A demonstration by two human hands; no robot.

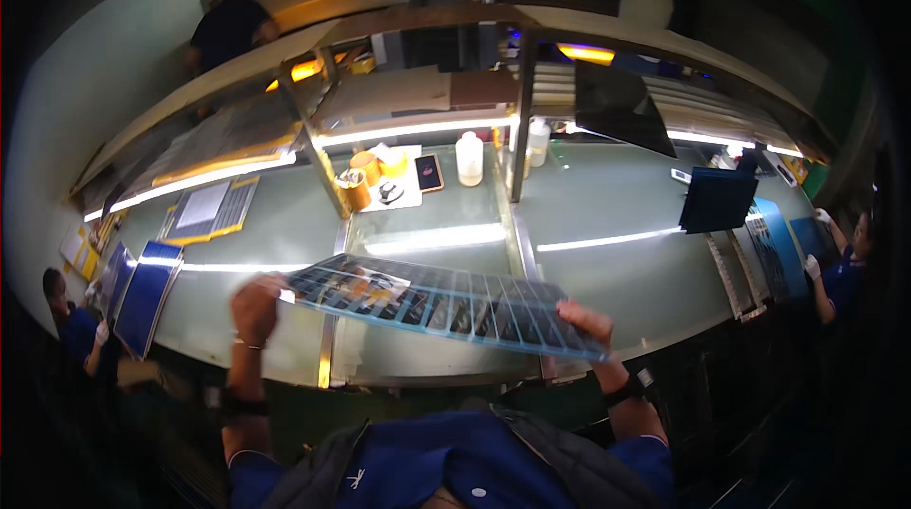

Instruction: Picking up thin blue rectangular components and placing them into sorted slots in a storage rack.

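Note:
Both my hands hold a wide, thin see-through panel (pixel 446 312) with pale blue lines in a grid, tilted above the glossy table (pixel 418 267). My left hand (pixel 256 308) is closed on its left end. At the right end, the fingers of my right hand (pixel 585 321) grip the corner. The table surface and reflections show through the panel. Beyond it, a white bottle (pixel 470 159) stands upright near a dark phone (pixel 429 173). Orange round containers (pixel 357 190) are grouped on and beside a white sheet (pixel 406 194).
Shelving with a post (pixel 525 120) runs along the table's back. Left lie a grey gridded sheet (pixel 204 210) and a blue panel (pixel 152 296); right are a dark panel (pixel 718 200) and blue sheets (pixel 778 248). Gloved co-workers flank both table ends; two people are behind the shelves.

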